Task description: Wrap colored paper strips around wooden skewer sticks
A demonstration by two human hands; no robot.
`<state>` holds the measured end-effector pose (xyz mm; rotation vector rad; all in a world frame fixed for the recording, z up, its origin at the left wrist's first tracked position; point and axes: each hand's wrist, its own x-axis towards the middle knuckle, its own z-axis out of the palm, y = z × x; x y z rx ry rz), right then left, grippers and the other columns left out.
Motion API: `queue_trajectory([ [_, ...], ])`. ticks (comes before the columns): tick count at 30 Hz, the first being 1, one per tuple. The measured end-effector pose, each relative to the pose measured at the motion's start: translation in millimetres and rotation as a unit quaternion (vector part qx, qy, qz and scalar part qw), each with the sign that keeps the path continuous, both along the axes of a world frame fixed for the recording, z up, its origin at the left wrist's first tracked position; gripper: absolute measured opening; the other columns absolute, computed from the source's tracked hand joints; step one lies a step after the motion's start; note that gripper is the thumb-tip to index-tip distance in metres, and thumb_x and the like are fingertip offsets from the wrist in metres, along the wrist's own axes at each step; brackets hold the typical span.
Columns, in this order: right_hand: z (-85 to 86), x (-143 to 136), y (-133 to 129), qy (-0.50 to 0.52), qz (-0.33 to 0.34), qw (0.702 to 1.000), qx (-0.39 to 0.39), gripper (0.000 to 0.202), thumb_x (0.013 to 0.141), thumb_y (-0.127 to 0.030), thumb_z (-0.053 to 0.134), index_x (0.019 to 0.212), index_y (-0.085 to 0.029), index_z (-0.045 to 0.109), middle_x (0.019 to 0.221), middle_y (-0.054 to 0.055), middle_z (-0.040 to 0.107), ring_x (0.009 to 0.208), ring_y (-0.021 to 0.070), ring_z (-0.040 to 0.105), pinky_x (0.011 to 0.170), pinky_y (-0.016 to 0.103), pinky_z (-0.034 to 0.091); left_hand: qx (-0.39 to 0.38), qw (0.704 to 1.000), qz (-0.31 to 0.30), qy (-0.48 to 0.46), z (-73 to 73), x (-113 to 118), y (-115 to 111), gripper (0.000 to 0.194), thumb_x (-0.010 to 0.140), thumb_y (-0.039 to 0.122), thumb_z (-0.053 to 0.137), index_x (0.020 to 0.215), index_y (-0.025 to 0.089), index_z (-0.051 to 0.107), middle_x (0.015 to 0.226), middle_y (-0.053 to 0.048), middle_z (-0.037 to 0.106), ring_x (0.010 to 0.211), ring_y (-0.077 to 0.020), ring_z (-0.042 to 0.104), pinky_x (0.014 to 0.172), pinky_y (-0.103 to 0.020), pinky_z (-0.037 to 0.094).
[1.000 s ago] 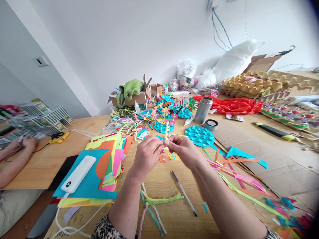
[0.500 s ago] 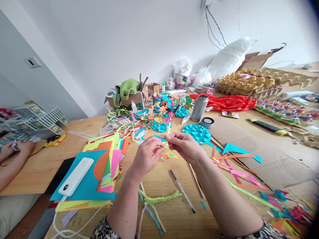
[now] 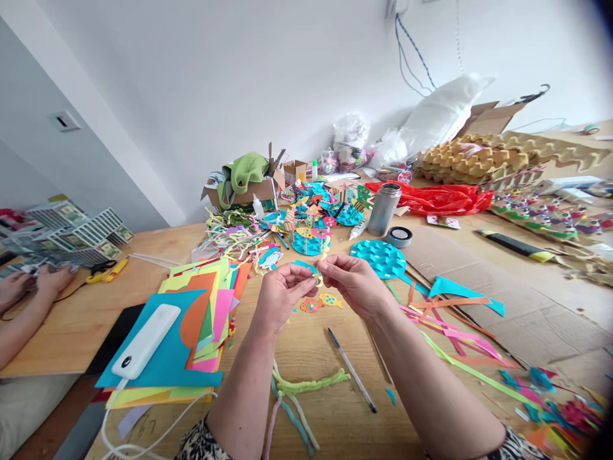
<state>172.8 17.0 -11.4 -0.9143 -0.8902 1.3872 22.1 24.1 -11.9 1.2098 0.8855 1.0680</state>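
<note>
My left hand (image 3: 286,295) and my right hand (image 3: 352,281) meet over the middle of the table. Between their pinched fingertips is a thin pale yellow strip (image 3: 321,278), curled and partly hidden by the fingers. Just below the hands lie two paper fish, one orange (image 3: 311,306) and one yellow with blue dots (image 3: 330,299). A pen (image 3: 352,369) rests nearer to me, beside several fuzzy stems, among them a yellow-green one (image 3: 313,383). Beyond my fingers stands a blue base with paper fish on it (image 3: 311,243).
Stacked coloured paper with a white power bank (image 3: 146,340) lies left. A metal bottle (image 3: 384,209), its lid (image 3: 399,236) and a blue bumpy disc (image 3: 378,258) sit beyond my right hand. Paper strips (image 3: 454,332) cover the right. Another person's hands (image 3: 36,285) are at far left.
My left hand has turned slightly, its fingers now closer to the right hand's fingertips. The yellow strip remains between the hands.
</note>
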Motion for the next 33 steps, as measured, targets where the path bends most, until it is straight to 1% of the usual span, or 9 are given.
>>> queue_trajectory([
  [9,-0.4,2.0,-1.1,-0.024,-0.012,1.0,0.013,0.028,0.056,-0.039,0.083,0.06,-0.016,0.068,0.053,-0.002,0.057,0.052,0.0093,0.044,0.056,0.027,0.033,-0.018,1.0,-0.019,-0.009,1.7,-0.2,-0.8,0.025,0.062,0.024,0.079,0.079,0.011,0.066,0.068,-0.003,0.072,0.061,-0.0161,0.07,0.063,-0.027,0.056],
  [15,-2.9,3.6,0.2,-0.03,-0.017,0.999,0.019,0.027,0.057,-0.038,0.083,0.061,-0.016,0.069,0.055,-0.001,0.059,0.053,0.0097,0.046,0.056,0.026,0.034,-0.029,0.999,-0.037,-0.019,-0.6,-1.6,-0.2,0.025,0.062,0.024,0.08,0.078,0.011,0.066,0.069,-0.004,0.072,0.065,-0.0171,0.07,0.064,-0.027,0.056],
  [19,-4.4,3.8,1.9,-0.029,-0.024,0.999,0.017,0.026,0.059,-0.038,0.083,0.062,-0.016,0.07,0.053,-0.002,0.057,0.052,0.0093,0.044,0.054,0.026,0.032,-0.037,0.998,-0.044,-0.028,-0.6,-2.5,0.8,0.028,0.065,0.026,0.079,0.085,0.011,0.067,0.072,-0.005,0.073,0.066,-0.0169,0.07,0.068,-0.029,0.057],
  [21,-3.4,3.0,1.9,-0.023,-0.032,0.999,0.01,0.026,0.058,-0.038,0.083,0.062,-0.016,0.07,0.052,-0.002,0.056,0.051,0.0089,0.044,0.053,0.026,0.031,-0.031,0.998,-0.041,-0.033,0.0,-2.0,0.9,0.03,0.065,0.026,0.078,0.089,0.011,0.067,0.076,-0.005,0.073,0.069,-0.0177,0.071,0.07,-0.03,0.058],
  [24,-0.7,0.9,0.6,-0.018,-0.042,0.999,0.007,0.026,0.058,-0.038,0.083,0.062,-0.017,0.07,0.052,-0.002,0.058,0.05,0.0091,0.045,0.053,0.026,0.033,-0.018,0.999,-0.031,-0.021,0.3,0.4,0.7,0.031,0.064,0.025,0.079,0.088,0.012,0.067,0.077,-0.005,0.073,0.071,-0.0182,0.071,0.07,-0.03,0.058],
  [29,1.3,-2.5,-1.5,-0.016,-0.046,0.999,0.016,0.026,0.057,-0.038,0.083,0.061,-0.016,0.068,0.054,-0.001,0.059,0.051,0.0097,0.047,0.052,0.026,0.035,0.004,0.999,0.02,0.029,-1.7,5.3,0.4,0.027,0.061,0.023,0.08,0.082,0.011,0.066,0.066,-0.003,0.072,0.06,-0.016,0.07,0.063,-0.026,0.058],
  [31,1.0,-3.0,-1.4,-0.019,-0.045,0.999,0.02,0.027,0.057,-0.038,0.083,0.061,-0.016,0.068,0.055,-0.001,0.06,0.051,0.0096,0.048,0.052,0.026,0.036,0.007,0.999,0.033,0.041,-2.4,6.3,0.3,0.027,0.062,0.023,0.079,0.082,0.01,0.066,0.065,-0.003,0.072,0.058,-0.0164,0.069,0.062,-0.027,0.058],
  [33,0.6,-2.8,-1.0,-0.025,-0.046,0.998,0.025,0.027,0.057,-0.039,0.083,0.062,-0.016,0.068,0.056,-0.001,0.061,0.051,0.0096,0.048,0.052,0.026,0.036,0.004,0.999,0.033,0.043,-2.6,6.4,0.1,0.03,0.062,0.025,0.08,0.084,0.01,0.067,0.067,-0.004,0.073,0.06,-0.0178,0.07,0.063,-0.028,0.058],
])
